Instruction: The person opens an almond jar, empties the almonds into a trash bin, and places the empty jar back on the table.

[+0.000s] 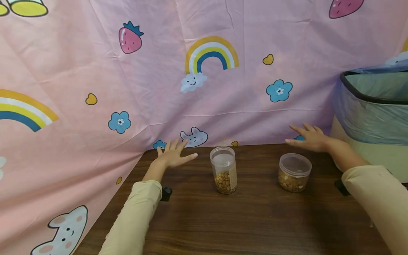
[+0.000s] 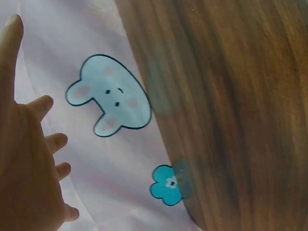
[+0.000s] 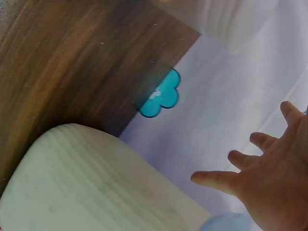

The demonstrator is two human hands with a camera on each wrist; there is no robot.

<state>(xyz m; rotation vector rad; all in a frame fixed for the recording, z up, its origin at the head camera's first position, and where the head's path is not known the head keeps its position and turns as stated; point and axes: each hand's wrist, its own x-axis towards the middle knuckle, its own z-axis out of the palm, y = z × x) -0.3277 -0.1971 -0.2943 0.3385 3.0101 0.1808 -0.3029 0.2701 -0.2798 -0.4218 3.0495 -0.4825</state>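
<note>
My left hand (image 1: 171,156) is raised over the back left of the table, fingers spread and holding nothing. To its right stands a tall clear jar (image 1: 223,170), partly filled with light brown nuts or snacks and bearing a pale label. A shorter, wider clear tub (image 1: 294,173) stands farther right, with similar brown pieces in its lower part. Behind and above that tub hovers my right hand (image 1: 310,139), its fingers spread too and touching neither container. No lid shows on the jar or the tub. Both wrist views show extended fingers with nothing in them.
A pale bin (image 1: 360,152) with a bluish bag liner (image 1: 363,117) stands at the right, close to my right forearm. Pink patterned cloth (image 1: 153,85) hangs along the back and left of the dark wooden table (image 1: 242,223).
</note>
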